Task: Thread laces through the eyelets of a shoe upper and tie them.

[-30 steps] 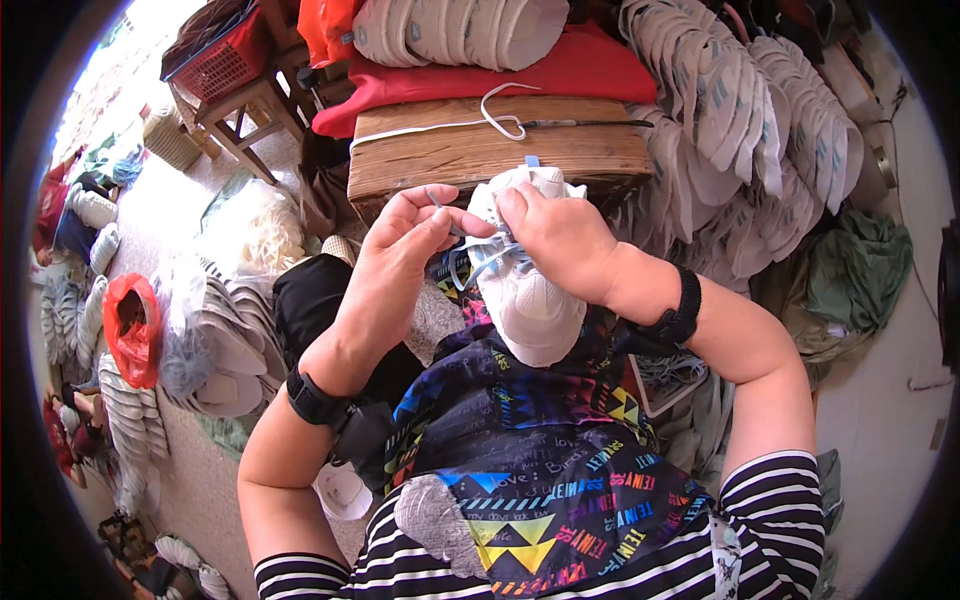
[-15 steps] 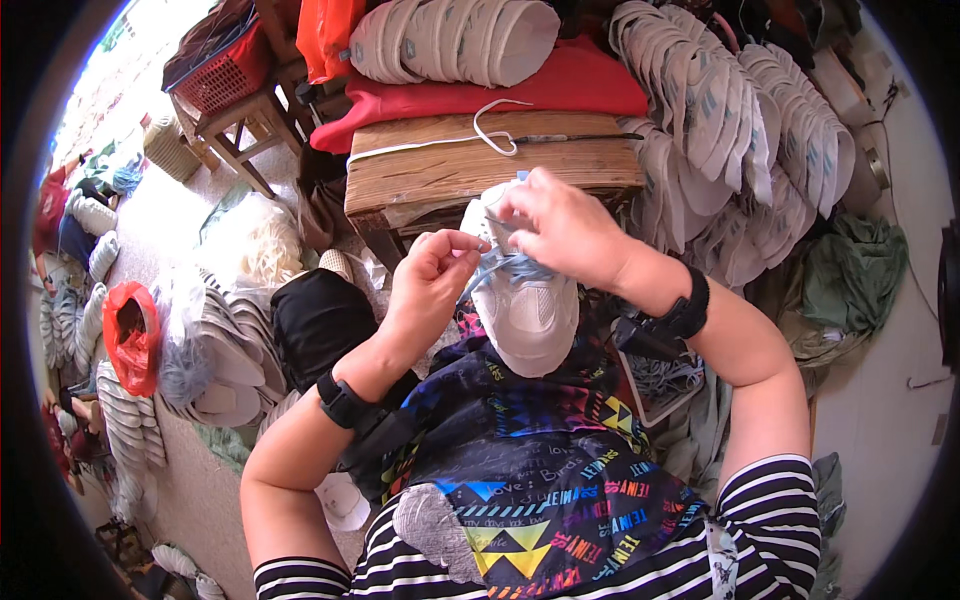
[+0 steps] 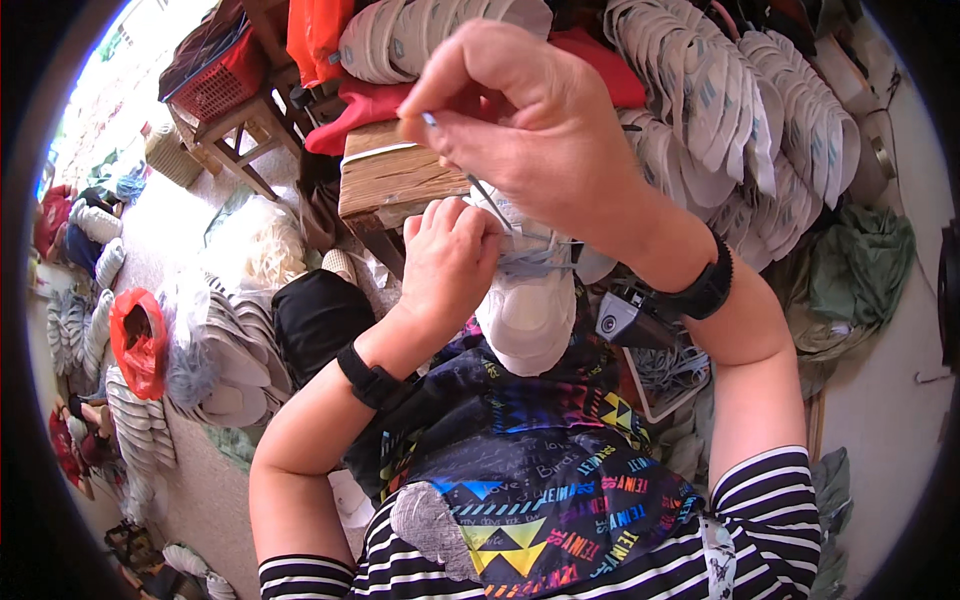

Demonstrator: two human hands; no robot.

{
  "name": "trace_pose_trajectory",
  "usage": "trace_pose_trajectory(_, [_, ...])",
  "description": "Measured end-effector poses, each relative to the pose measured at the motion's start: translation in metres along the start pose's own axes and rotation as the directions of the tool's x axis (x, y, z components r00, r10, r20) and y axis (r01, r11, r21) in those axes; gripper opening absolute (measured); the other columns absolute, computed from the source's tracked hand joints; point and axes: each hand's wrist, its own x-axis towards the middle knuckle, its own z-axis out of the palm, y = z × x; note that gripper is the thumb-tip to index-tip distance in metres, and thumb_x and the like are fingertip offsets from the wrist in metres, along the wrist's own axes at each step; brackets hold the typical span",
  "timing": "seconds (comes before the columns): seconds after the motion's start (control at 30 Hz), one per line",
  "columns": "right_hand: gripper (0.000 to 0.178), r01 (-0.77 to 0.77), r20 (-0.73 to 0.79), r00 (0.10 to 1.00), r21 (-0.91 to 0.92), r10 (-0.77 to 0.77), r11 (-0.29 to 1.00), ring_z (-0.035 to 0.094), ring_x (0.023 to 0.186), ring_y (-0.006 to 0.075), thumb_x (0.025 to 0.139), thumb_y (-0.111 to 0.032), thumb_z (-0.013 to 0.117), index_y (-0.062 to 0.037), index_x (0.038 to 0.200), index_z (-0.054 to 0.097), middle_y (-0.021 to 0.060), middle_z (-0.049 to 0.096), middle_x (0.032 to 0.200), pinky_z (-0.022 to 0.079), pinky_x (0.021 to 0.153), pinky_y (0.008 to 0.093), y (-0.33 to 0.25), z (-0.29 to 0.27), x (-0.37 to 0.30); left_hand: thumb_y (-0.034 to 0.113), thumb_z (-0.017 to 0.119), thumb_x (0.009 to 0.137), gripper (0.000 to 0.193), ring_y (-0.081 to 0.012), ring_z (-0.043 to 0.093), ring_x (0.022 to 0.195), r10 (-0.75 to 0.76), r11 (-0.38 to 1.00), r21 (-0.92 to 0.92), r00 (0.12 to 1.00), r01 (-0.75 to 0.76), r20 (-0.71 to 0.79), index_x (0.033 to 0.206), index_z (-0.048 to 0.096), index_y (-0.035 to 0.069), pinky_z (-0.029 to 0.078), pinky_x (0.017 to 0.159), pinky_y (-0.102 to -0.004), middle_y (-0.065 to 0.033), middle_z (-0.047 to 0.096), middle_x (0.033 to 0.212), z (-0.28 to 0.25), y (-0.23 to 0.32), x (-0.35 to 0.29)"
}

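My right hand (image 3: 530, 130), top centre of frame, pinches a thin needle with light thread (image 3: 470, 178), pulled taut upward. My left hand (image 3: 447, 262), centre, clamps closed on the pale white-grey fabric shoe upper (image 3: 530, 305) in my lap. To do it well, I judge: keep the pull straight, thread tight, left thumb pressing the seam. Needle tip and stitch hole are hidden behind my fingers; thread is hard to make out. Worn wooden block table (image 3: 395, 180) sits just beyond.

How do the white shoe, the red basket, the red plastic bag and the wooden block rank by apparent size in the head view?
1. Wooden block
2. White shoe, partly hidden, similar to the block
3. Red plastic bag
4. Red basket, similar to the bag
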Motion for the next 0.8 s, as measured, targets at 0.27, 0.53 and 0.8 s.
trace_pose_trajectory(0.27, [0.006, 0.038, -0.110, 0.993, 0.065, -0.031, 0.997, 0.061, 0.075, 0.0127, 0.081, 0.001, 0.066, -0.0005, 0.087, 0.063, 0.0061, 0.062, 0.083, 0.050, 0.067, 0.0265, 0.003, 0.002, -0.003, 0.013, 0.066, 0.078, 0.016, -0.0268, 0.056, 0.093, 0.127, 0.990, 0.050, 0.990, -0.130, 0.054, 0.092, 0.059, 0.012, 0.039, 0.079, -0.0411, -0.0048, 0.058, 0.090, 0.011, 0.002, 0.009])
trace_pose_trajectory(0.53, [0.016, -0.170, 0.045, 0.974, -0.498, 0.221, 0.850, 0.060, 0.089, 0.0223, 0.079, -0.003, 0.066, -0.0028, 0.093, 0.060, 0.0089, 0.059, 0.096, 0.050, 0.080, 0.0346, 0.048, -0.039, -0.076, 0.006, 0.061, 0.079, 0.024, -0.0261, 0.059, 0.087, 0.029, 0.999, -0.029, 0.997, -0.027, 0.071, 0.102, 0.058, 0.013, 0.040, 0.077, -0.0403, -0.0045, 0.061, 0.084, 0.005, 0.004, 0.012])
trace_pose_trajectory(0.8, [0.016, 0.016, 0.077, 0.995, -0.769, 0.068, 0.639, 0.052, 0.110, 0.0331, 0.070, -0.004, 0.069, -0.0012, 0.084, 0.061, 0.0126, 0.058, 0.113, 0.043, 0.094, 0.0419, 0.047, -0.019, -0.128, 0.005, 0.066, 0.077, 0.023, -0.0214, 0.057, 0.083, 0.017, 0.998, -0.062, 1.000, -0.016, 0.019, 0.098, 0.062, 0.012, 0.039, 0.079, -0.0364, 0.0013, 0.059, 0.080, 0.018, 0.006, 0.012])
